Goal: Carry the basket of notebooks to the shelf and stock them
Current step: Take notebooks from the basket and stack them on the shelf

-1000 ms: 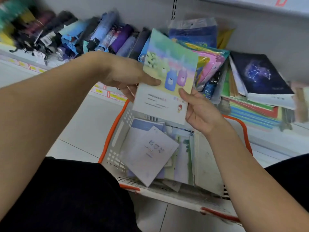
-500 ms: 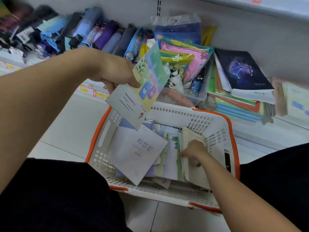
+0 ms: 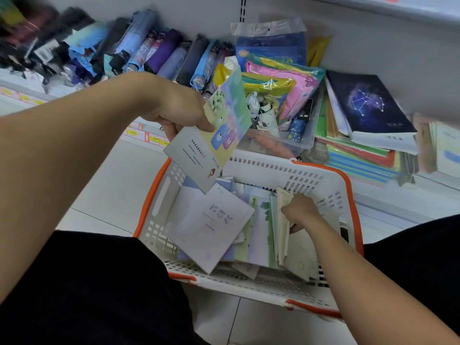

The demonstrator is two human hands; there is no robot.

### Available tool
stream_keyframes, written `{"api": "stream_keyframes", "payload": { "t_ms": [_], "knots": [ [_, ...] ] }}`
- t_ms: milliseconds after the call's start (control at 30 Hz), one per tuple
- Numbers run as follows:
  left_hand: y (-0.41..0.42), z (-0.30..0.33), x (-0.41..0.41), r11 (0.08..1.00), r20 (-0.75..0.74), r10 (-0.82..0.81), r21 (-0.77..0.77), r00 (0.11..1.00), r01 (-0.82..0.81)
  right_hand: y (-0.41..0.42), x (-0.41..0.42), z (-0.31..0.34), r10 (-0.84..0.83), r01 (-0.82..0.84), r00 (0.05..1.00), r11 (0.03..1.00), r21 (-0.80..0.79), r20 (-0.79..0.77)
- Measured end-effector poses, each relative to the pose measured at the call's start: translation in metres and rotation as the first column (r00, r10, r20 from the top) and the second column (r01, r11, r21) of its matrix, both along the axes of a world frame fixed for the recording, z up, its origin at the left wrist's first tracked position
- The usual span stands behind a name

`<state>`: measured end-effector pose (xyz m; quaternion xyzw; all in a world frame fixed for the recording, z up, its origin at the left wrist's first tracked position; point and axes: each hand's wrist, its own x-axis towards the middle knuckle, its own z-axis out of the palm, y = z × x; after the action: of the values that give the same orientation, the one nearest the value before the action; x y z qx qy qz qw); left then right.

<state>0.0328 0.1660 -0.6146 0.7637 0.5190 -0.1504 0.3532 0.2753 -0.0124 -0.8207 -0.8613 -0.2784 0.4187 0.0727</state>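
The white basket [image 3: 251, 165] with orange rim sat on the floor [image 3: 104, 195] in front of the low shelf [image 3: 398, 46], between the person's knees. It held loose notebooks [image 3: 211, 220], some lying flat, several standing on edge at the right side (their covers mostly hidden). The right hand [image 3: 300, 210] reached inside, fingers curled round the upright ones. The left hand [image 3: 179, 108] held a pastel notebook [image 3: 211, 143] above the basket, thumb pinched on its cover. On the shelf lay folded umbrellas [image 3: 149, 48], blurred at the left, a clear bin [image 3: 306, 135] of packets, and stacked books [image 3: 368, 105].
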Motion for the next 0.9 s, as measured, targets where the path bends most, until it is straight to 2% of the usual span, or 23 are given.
{"api": "stream_keyframes", "payload": {
  "t_ms": [100,233,400,467,533,600,667,700,833,900],
  "knots": [
    [-0.004,0.001,-0.002,1.000,0.003,-0.005,0.004,1.000,0.004,-0.004,-0.004,-0.006,0.010,-0.010,0.998,1.000,-0.005,0.059],
    [-0.001,-0.002,-0.007,1.000,-0.014,0.005,-0.001,1.000,-0.005,-0.008,-0.016,-0.029,0.218,-0.200,0.941,0.975,-0.096,0.258],
    [0.002,-0.002,-0.012,0.999,-0.043,0.025,-0.040,0.999,-0.026,-0.008,-0.014,-0.044,0.127,-0.112,0.971,0.990,-0.086,0.202],
    [0.000,0.001,-0.012,0.998,-0.052,0.031,-0.049,0.998,-0.034,-0.002,-0.018,-0.038,0.129,-0.140,0.959,0.990,0.029,0.253],
    [-0.003,0.002,-0.011,0.999,-0.042,0.035,-0.007,0.999,-0.035,0.010,-0.035,-0.032,0.169,-0.214,0.956,0.960,0.179,0.239],
    [-0.009,0.004,-0.010,0.999,-0.037,0.025,0.030,0.999,-0.024,0.020,-0.059,-0.027,0.278,-0.298,0.948,0.946,0.126,0.153],
    [-0.014,0.006,-0.008,0.999,-0.042,0.016,0.053,0.999,-0.014,0.021,-0.076,-0.029,0.367,-0.370,0.916,0.929,-0.011,0.165],
    [-0.015,0.007,-0.008,0.998,-0.049,0.013,0.060,0.999,-0.010,0.018,-0.080,-0.031,0.384,-0.387,0.903,0.922,-0.025,0.194],
    [-0.015,0.008,-0.012,0.998,-0.070,0.055,-0.031,0.996,-0.058,0.002,-0.077,-0.042,0.334,-0.377,0.902,0.919,0.120,0.275],
    [-0.014,0.007,-0.015,0.998,-0.095,0.059,-0.033,0.994,-0.062,0.004,-0.072,-0.042,0.280,-0.328,0.931,0.924,0.196,0.236]
  ]
}}
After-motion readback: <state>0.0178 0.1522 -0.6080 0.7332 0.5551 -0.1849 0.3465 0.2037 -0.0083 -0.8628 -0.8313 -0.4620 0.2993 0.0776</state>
